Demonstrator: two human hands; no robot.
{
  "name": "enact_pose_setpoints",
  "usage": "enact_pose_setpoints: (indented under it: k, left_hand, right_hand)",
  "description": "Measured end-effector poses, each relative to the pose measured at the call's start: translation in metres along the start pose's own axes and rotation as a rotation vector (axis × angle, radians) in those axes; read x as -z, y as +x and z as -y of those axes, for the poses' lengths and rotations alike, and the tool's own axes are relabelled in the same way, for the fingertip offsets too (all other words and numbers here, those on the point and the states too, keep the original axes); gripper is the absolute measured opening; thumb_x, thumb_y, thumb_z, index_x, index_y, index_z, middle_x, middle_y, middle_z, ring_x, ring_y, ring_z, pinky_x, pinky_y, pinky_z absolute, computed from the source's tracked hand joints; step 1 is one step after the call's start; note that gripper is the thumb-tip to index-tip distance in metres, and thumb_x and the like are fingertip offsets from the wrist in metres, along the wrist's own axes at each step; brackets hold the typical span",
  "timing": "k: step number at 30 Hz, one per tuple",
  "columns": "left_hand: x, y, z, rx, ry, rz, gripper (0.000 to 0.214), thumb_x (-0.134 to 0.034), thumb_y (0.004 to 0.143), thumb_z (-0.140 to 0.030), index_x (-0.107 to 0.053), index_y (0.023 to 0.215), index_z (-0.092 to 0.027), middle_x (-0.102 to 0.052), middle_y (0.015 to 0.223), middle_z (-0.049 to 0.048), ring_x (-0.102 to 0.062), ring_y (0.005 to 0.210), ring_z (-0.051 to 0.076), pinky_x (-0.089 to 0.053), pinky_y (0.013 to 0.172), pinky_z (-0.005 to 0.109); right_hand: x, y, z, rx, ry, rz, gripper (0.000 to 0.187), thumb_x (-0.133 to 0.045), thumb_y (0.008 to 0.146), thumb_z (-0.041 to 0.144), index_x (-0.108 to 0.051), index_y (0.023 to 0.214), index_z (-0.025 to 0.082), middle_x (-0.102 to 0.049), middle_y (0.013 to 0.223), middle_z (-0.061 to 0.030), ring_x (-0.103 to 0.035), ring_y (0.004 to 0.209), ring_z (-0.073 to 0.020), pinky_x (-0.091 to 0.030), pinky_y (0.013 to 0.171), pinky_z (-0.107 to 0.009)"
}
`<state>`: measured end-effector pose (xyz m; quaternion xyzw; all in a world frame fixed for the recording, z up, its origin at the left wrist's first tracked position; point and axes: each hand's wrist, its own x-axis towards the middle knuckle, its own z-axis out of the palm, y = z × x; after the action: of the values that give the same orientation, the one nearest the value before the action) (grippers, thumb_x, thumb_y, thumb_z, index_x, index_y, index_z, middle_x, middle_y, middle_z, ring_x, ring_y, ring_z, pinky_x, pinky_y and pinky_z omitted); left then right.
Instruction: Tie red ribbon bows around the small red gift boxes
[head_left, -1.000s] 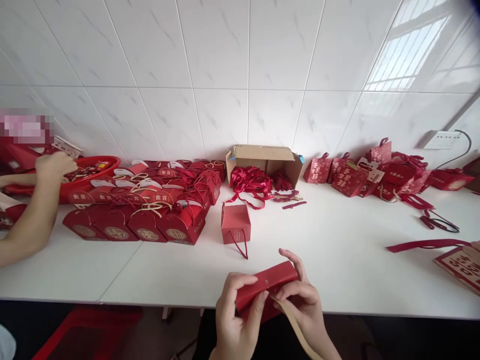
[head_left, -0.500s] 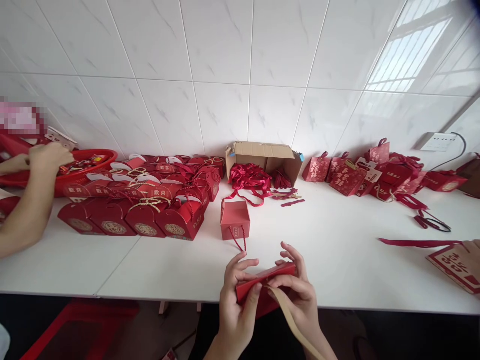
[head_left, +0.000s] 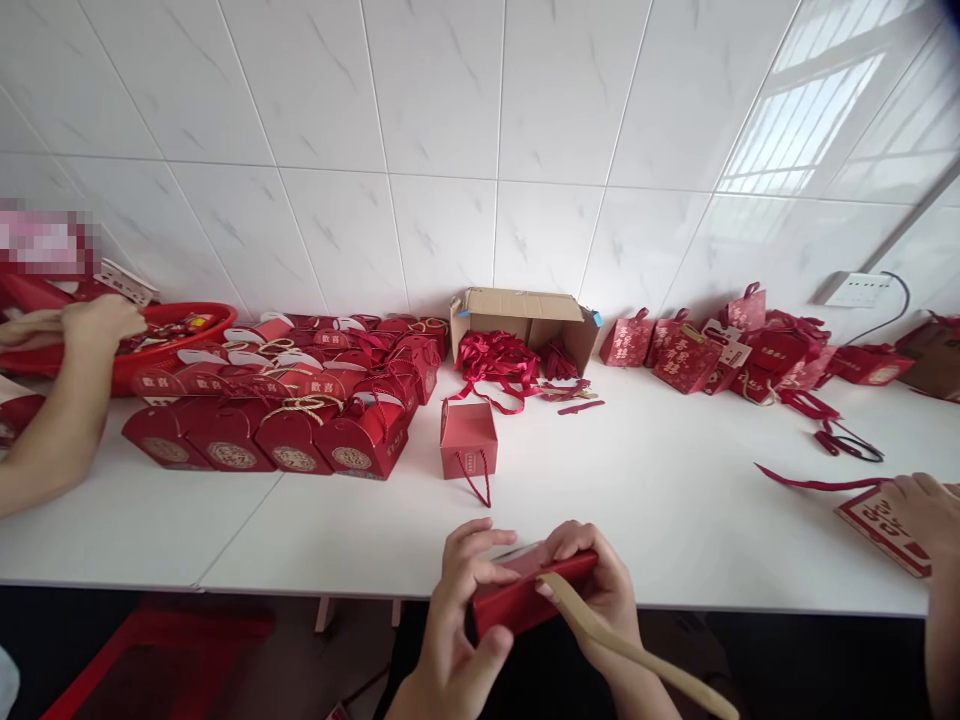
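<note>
A small red paper box (head_left: 517, 600) is held at the table's front edge between my two hands. My left hand (head_left: 461, 625) grips its left end, fingers over the top and the thumb along the near side. My right hand (head_left: 600, 590) is closed round the right end. A flat tan ribbon (head_left: 622, 645) comes out of the box beside the right thumb and trails down to the lower right. Just beyond my hands, an open red box (head_left: 469, 440) with a twisted red cord handle stands on the white table (head_left: 615, 480).
Rows of red gift boxes (head_left: 300, 440) stand at left. Red ribbons (head_left: 495, 355) fill a cardboard box (head_left: 525, 303) by the wall. Red bags (head_left: 686, 360) cluster at right. One person's arm (head_left: 67, 420) is over a red basket (head_left: 210, 320); another's hand (head_left: 922, 510) holds a printed bag.
The box has turned and tipped in my hands. My right fingers have folded over its far edge, my left thumb has moved off its face, and the tan ribbon has swung right.
</note>
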<state>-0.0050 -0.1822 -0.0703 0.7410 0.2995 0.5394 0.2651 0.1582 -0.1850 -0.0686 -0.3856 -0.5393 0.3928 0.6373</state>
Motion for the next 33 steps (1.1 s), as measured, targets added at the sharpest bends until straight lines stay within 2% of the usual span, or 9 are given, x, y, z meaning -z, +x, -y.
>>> enact_pose_setpoints:
  k: [2, 3, 5, 8, 11, 15, 19, 23, 33]
  left_hand:
    - [0.016, 0.013, -0.009, -0.026, 0.022, -0.013, 0.028, -0.038, 0.094, -0.038, -0.057, 0.104, -0.02, -0.055, 0.12, 0.0133, -0.048, 0.117, 0.028, -0.044, 0.094, 0.045]
    - [0.024, 0.022, -0.014, -0.047, 0.063, -0.046, 0.021, -0.04, 0.094, -0.026, -0.056, 0.107, -0.021, -0.056, 0.118, 0.0119, -0.052, 0.113, 0.025, -0.046, 0.091, 0.042]
    - [0.038, 0.042, -0.025, -0.167, 0.219, -0.075, 0.033, -0.049, 0.087, -0.009, -0.055, 0.115, -0.025, -0.058, 0.116, 0.0093, -0.055, 0.109, 0.022, -0.049, 0.089, 0.038]
    - [0.048, 0.071, -0.041, -0.439, 0.462, 0.082, 0.054, -0.055, 0.08, -0.001, -0.056, 0.121, -0.035, -0.057, 0.124, 0.0064, -0.056, 0.11, 0.023, -0.047, 0.092, 0.039]
    - [0.047, 0.087, -0.048, -0.545, 0.506, 0.251, 0.049, -0.055, 0.082, -0.004, -0.059, 0.12, -0.034, -0.062, 0.121, 0.0077, -0.06, 0.105, 0.023, -0.05, 0.088, 0.036]
    - [0.041, 0.083, -0.041, -0.381, 0.407, 0.219, 0.036, -0.052, 0.084, -0.006, -0.068, 0.109, -0.026, -0.067, 0.103, 0.0094, -0.063, 0.089, 0.018, -0.053, 0.079, 0.031]
    - [0.031, 0.074, -0.036, 0.026, 0.115, 0.296, 0.027, -0.053, 0.088, -0.017, -0.07, 0.107, -0.026, -0.069, 0.087, 0.0067, -0.064, 0.078, 0.016, -0.054, 0.069, 0.026]
    - [0.022, 0.071, -0.04, 0.338, -0.19, 0.304, 0.026, -0.055, 0.088, -0.027, -0.071, 0.108, -0.022, -0.07, 0.071, 0.0041, -0.063, 0.062, 0.015, -0.054, 0.058, 0.025]
    - [0.021, 0.069, -0.05, 0.376, -0.298, 0.213, 0.025, -0.057, 0.086, -0.026, -0.071, 0.106, -0.021, -0.074, 0.076, 0.0057, -0.067, 0.063, 0.017, -0.058, 0.055, 0.027]
  right_hand:
    - [0.003, 0.003, 0.01, -0.117, -0.006, 0.011, 0.022, -0.07, 0.074, 0.028, -0.049, 0.073, 0.021, -0.054, 0.069, 0.0018, -0.052, 0.061, -0.0129, -0.044, 0.056, -0.025]
    - [0.005, 0.005, 0.015, -0.171, -0.027, 0.044, 0.023, -0.071, 0.074, 0.03, -0.049, 0.073, 0.021, -0.054, 0.069, 0.0015, -0.051, 0.061, -0.0127, -0.043, 0.055, -0.024]
    - [0.008, 0.008, 0.025, -0.249, -0.051, 0.147, 0.025, -0.072, 0.074, 0.033, -0.05, 0.074, 0.02, -0.056, 0.07, 0.001, -0.051, 0.062, -0.0131, -0.043, 0.057, -0.025]
    - [0.011, 0.009, 0.036, -0.326, -0.051, 0.313, 0.027, -0.072, 0.074, 0.036, -0.051, 0.079, 0.02, -0.058, 0.073, 0.0008, -0.053, 0.066, -0.0145, -0.044, 0.06, -0.026]
    - [0.011, 0.006, 0.043, -0.342, -0.096, 0.378, 0.03, -0.073, 0.072, 0.037, -0.05, 0.078, 0.02, -0.055, 0.071, 0.002, -0.05, 0.066, -0.014, -0.042, 0.061, -0.026]
    - [0.013, 0.0, 0.047, -0.277, -0.117, 0.317, 0.028, -0.071, 0.075, 0.035, -0.047, 0.075, 0.021, -0.052, 0.068, 0.003, -0.045, 0.062, -0.0121, -0.037, 0.057, -0.024]
    - [0.014, -0.001, 0.046, -0.151, -0.148, 0.236, 0.025, -0.07, 0.077, 0.031, -0.048, 0.075, 0.021, -0.051, 0.069, 0.0028, -0.045, 0.062, -0.012, -0.036, 0.057, -0.024]
    - [0.014, 0.001, 0.041, -0.184, -0.082, 0.265, 0.024, -0.069, 0.077, 0.033, -0.048, 0.078, 0.021, -0.055, 0.074, 0.0003, -0.05, 0.068, -0.0149, -0.039, 0.062, -0.026]
    - [0.008, -0.004, 0.028, -0.23, 0.102, 0.262, 0.028, -0.071, 0.074, 0.034, -0.047, 0.077, 0.022, -0.051, 0.072, 0.0026, -0.046, 0.065, -0.013, -0.037, 0.058, -0.024]
